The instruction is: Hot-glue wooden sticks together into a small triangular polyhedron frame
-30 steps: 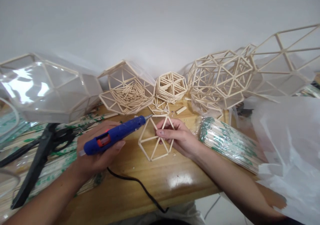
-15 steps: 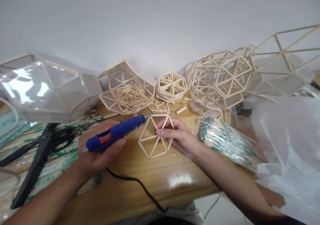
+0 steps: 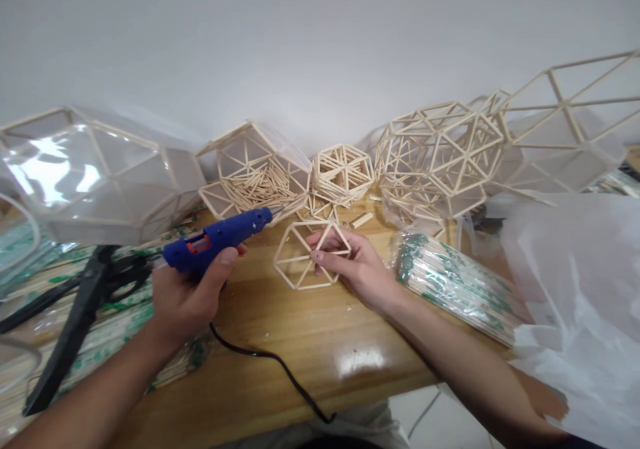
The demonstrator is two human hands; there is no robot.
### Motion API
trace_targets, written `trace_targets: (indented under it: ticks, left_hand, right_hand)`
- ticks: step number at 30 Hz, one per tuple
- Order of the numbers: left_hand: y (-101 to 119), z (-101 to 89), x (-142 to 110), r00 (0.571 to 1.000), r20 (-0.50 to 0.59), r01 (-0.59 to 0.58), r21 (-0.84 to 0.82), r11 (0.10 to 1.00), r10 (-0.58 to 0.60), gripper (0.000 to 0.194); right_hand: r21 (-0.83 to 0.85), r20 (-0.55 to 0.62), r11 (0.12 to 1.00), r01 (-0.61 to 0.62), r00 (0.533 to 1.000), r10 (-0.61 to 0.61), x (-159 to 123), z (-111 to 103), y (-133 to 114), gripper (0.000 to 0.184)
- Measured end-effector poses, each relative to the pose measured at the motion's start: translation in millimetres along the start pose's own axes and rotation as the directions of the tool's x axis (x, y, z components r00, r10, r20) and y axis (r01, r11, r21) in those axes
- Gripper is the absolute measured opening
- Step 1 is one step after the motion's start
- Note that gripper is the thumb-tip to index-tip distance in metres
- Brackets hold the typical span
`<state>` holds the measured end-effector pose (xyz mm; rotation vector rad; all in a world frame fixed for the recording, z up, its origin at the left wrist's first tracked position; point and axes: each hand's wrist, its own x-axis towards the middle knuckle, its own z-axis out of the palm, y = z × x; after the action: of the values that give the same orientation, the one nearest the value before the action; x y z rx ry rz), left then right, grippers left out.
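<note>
My left hand (image 3: 193, 296) is wrapped round a blue glue gun (image 3: 220, 236), whose metal nozzle points up and to the right. A black cord hangs below it. Between thumb and fingers of my right hand (image 3: 350, 262) is a hexagonal stick frame (image 3: 295, 259) with spokes meeting at its middle. It is tilted above the wooden table (image 3: 280, 389). The nozzle is apart from the frame, up and left of it. Behind the frame lie a few short sticks (image 3: 361, 220) and a small stick ball (image 3: 344, 172).
An open stick shell (image 3: 245, 149) holds many short sticks. Larger stick structures stand at right (image 3: 450, 149) and left (image 3: 115, 176) against the wall. Bagged skewers (image 3: 460, 289) lie right, white plastic (image 3: 575, 302) beyond. Black-handled scissors (image 3: 125, 279) and a long black tool (image 3: 70, 342) rest on packs at left.
The glue gun in my left hand has moved left and slightly up, away from the stick frame. My right hand has tilted the frame, raising its lower edge.
</note>
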<state>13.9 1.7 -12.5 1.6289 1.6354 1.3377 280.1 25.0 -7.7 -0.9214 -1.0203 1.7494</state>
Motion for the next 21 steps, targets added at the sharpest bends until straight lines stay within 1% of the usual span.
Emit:
trace_targets:
  ticks: [3,5,6,7,9,10,11,14,17,19,21]
  left_hand:
    - [-2.1,-1.4,-1.5,0.999,0.030,-0.034,-0.124,0.992,0.038,0.015]
    - [-1.0,-3.6,-0.3,0.990,0.064,-0.121,-0.109,0.987,0.129,0.011]
    - [0.7,-4.9,1.0,0.976,0.100,-0.186,-0.082,0.979,0.194,0.009]
    - [3.2,-6.2,2.6,0.950,0.147,-0.270,-0.054,0.961,0.275,0.008]
    - [9.9,-8.5,6.0,0.883,0.218,-0.430,0.020,0.903,0.416,0.008]
    - [13.5,-9.2,7.3,0.855,0.221,-0.489,0.040,0.871,0.469,0.007]
    - [17.0,-9.7,8.3,0.830,0.256,-0.525,0.054,0.850,0.496,0.007]
    - [23.4,-9.4,9.0,0.771,0.300,-0.609,0.087,0.789,0.562,0.010]
    - [23.2,-8.3,7.7,0.711,0.314,-0.690,0.142,0.709,0.629,0.015]
    - [20.6,-7.9,6.2,0.689,0.336,-0.715,0.175,0.677,0.642,0.019]
    - [17.1,-8.2,4.4,0.684,0.345,-0.722,0.193,0.665,0.643,0.023]
  right_hand:
    - [-0.116,-0.074,0.993,0.037,0.996,-0.045,-1.1,3.5,-1.7,0.034]
    - [-0.175,-0.109,0.982,0.070,0.990,-0.090,-1.7,5.5,-2.1,0.034]
    - [-0.208,-0.120,0.974,0.084,0.987,-0.111,-2.0,6.2,-2.1,0.034]
    - [-0.241,-0.133,0.966,0.097,0.982,-0.132,-2.3,6.7,-2.1,0.033]
    - [-0.295,-0.158,0.949,0.110,0.974,-0.162,-3.2,7.2,-2.1,0.034]
    - [-0.319,-0.169,0.941,0.112,0.970,-0.172,-3.8,7.4,-2.2,0.033]
    - [-0.341,-0.174,0.933,0.113,0.968,-0.181,-4.4,7.5,-2.3,0.033]
    - [-0.395,-0.175,0.908,0.137,0.959,-0.221,-6.4,8.3,-2.0,0.027]
    - [-0.403,-0.178,0.899,0.170,0.949,-0.259,-7.9,9.4,-0.2,0.022]
    - [-0.393,-0.182,0.901,0.181,0.946,-0.269,-8.6,10.3,1.3,0.021]
    - [-0.402,-0.187,0.896,0.191,0.940,-0.284,-9.2,10.8,2.6,0.018]
